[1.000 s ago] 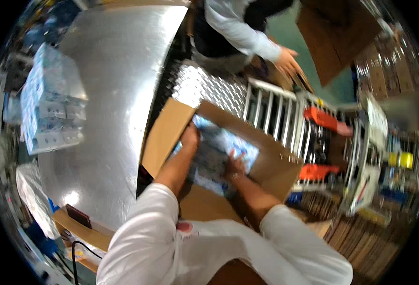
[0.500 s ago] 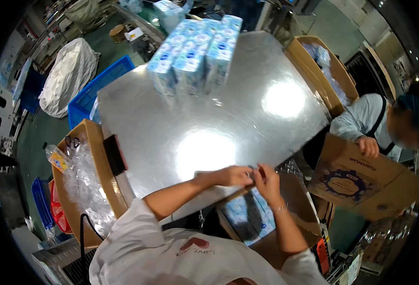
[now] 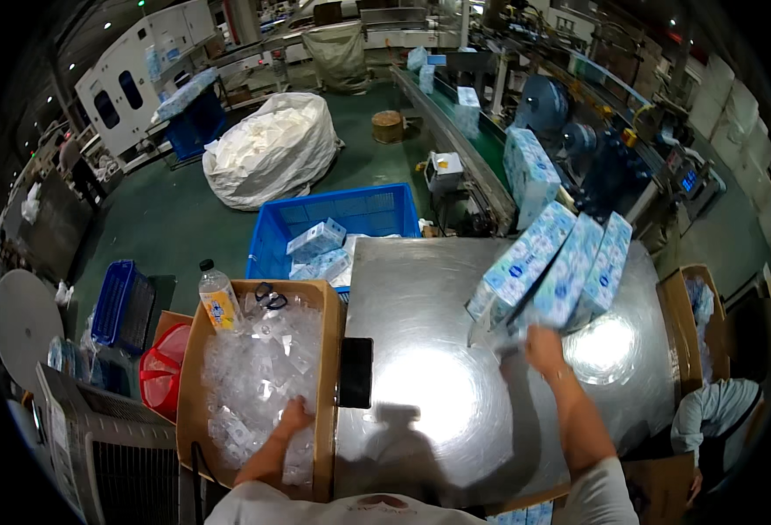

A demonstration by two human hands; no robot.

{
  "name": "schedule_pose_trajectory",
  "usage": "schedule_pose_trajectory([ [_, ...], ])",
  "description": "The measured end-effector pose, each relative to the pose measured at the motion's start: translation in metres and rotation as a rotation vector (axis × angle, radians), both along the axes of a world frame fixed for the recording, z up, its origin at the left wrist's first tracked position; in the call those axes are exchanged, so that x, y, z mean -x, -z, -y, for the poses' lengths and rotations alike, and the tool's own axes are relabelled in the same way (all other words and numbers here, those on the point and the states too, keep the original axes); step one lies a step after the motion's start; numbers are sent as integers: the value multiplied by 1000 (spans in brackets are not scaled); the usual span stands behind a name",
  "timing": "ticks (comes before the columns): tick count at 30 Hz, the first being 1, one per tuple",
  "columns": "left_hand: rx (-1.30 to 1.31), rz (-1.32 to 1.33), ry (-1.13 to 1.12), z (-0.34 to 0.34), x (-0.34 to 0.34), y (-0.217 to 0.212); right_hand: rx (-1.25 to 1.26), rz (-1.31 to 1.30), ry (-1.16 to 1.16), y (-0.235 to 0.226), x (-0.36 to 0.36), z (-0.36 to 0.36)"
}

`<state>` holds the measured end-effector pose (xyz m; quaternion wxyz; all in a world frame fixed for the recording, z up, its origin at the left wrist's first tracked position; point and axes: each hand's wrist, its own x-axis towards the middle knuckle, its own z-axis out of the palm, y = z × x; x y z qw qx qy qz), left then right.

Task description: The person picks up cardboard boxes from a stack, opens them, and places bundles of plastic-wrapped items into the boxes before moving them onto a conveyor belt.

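Observation:
My left hand (image 3: 293,416) reaches into a cardboard box (image 3: 331,385) full of crumpled clear plastic bags (image 3: 263,367); its fingers are partly sunk among them. Three long blue-and-white bundles of packs (image 3: 525,262) lie side by side on the metal table (image 3: 420,315), slanting away from me. My right hand (image 3: 546,352) is closed at the near end of the middle bundle (image 3: 569,271), whose edge is blurred. Clear loose film (image 3: 488,328) juts from the near end of the left bundle.
A black phone (image 3: 355,374) lies at the table's left edge. A bottle (image 3: 218,297) and black scissors (image 3: 270,297) rest on the bag box. Behind stands a blue crate (image 3: 337,208) holding packs. A conveyor (image 3: 455,131) runs beyond the table. A co-worker (image 3: 718,420) is at right.
My hands were together near my waist; now they are apart, the left in the bag box, the right at the bundles. My view has turned left and up. The bundles have spread apart slightly.

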<state>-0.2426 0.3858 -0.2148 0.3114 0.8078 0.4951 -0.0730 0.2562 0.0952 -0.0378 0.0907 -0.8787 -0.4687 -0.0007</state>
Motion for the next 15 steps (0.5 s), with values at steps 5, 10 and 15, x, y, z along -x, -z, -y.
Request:
schedule_pose_trajectory([
  [5,-195,367,-256,50,-5,-23,465,-677,-273,-90,121,114],
  [10,-368,307,-255,61,-13,-36,161,-136,204,-116,165,73],
  [15,-462,494,-312,56,-7,-41,-18,-359,662,-77,105,55],
])
